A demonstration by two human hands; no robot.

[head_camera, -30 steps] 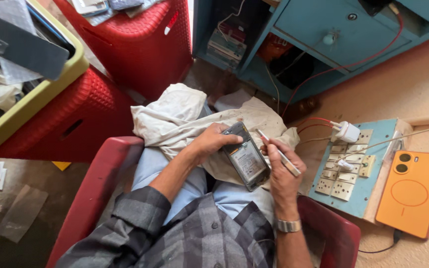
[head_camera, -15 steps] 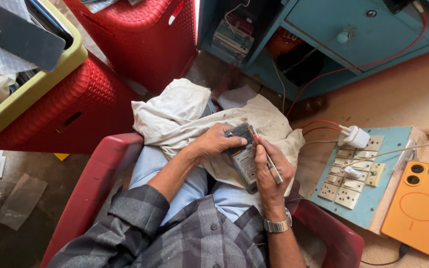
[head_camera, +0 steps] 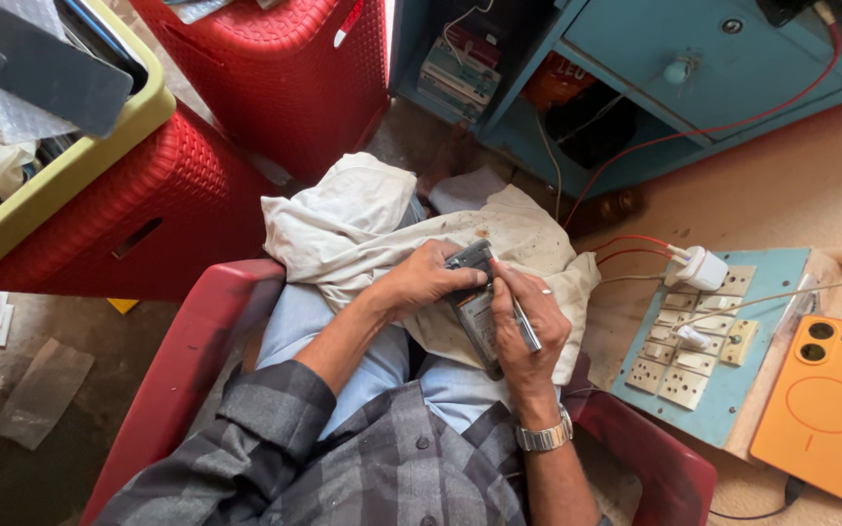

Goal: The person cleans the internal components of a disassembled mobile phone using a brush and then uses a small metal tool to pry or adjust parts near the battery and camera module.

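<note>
Gripping the opened phone [head_camera: 475, 302]: left hand [head_camera: 421, 282] curled around, right hand [head_camera: 528, 336] pinching a thin tool [head_camera: 518, 317].

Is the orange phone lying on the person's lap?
No, the orange phone lies on the surface beside the switchboard, while the lap holds a white cloth.

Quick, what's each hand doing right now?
Left hand: closed, holding the opened phone on the lap.
Right hand: closed, holding a thin metal tool against the phone.
</note>
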